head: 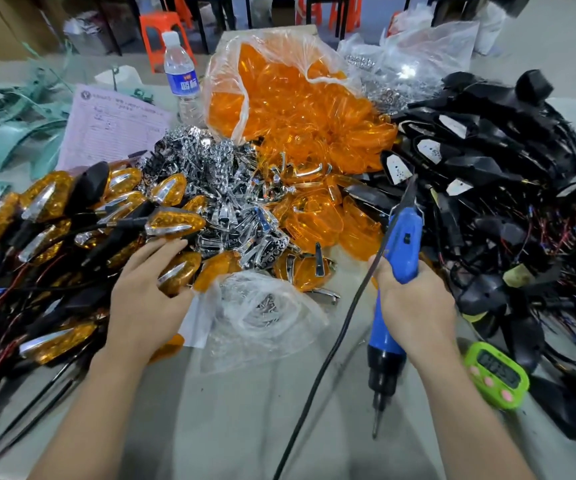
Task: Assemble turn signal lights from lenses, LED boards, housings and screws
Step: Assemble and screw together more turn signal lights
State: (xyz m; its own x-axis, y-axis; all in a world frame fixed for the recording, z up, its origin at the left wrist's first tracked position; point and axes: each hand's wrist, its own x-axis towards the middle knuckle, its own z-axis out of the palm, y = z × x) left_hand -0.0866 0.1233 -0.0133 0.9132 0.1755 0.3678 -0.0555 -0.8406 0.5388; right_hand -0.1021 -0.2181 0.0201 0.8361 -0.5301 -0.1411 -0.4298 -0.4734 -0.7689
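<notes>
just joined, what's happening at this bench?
A person is assembling turn signal lights by hand. The right hand grips a blue electric screwdriver, bit pointing down and touching no part. The left hand lies with fairly straight fingers on a finished amber light at the edge of the finished pile on the left. Orange lenses spill from a bag in the middle, chrome pieces lie in front of them, and wired black housings are heaped on the right.
</notes>
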